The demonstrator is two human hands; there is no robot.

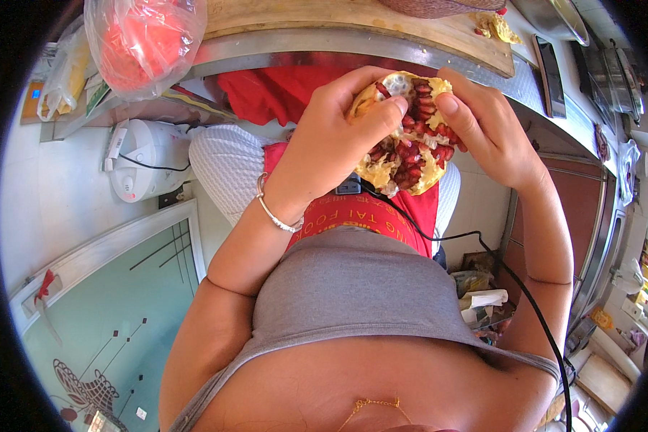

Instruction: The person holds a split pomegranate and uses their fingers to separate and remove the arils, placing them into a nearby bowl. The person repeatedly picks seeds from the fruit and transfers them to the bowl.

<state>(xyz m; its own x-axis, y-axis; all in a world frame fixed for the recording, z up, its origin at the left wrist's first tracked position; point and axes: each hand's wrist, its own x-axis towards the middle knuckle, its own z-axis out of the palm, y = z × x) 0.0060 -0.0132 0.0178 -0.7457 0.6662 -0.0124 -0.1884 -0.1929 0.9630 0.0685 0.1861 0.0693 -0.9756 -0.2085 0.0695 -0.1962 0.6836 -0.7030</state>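
Between both hands is an opened pomegranate (410, 162), its dark red seeds and pale yellow membrane facing up. My left hand (345, 129) grips its left side, with the thumb laid over the exposed inside. At the upper right edge, my right hand (486, 124) holds the fruit, thumb pressed near the seeds and pith. Its far fingers are hidden behind the fruit. The pomegranate is held above my lap, where a red apron (410, 213) with yellow lettering is spread, just short of the counter edge.
A wooden cutting board (302, 21) lies on the metal-edged counter, with a woven basket (437, 6) and pomegranate peel (499, 28) on it. A phone (549, 75) rests at right. A clear plastic bag (146, 48) hangs over the left end. A black cable (524, 291) runs past my right arm.
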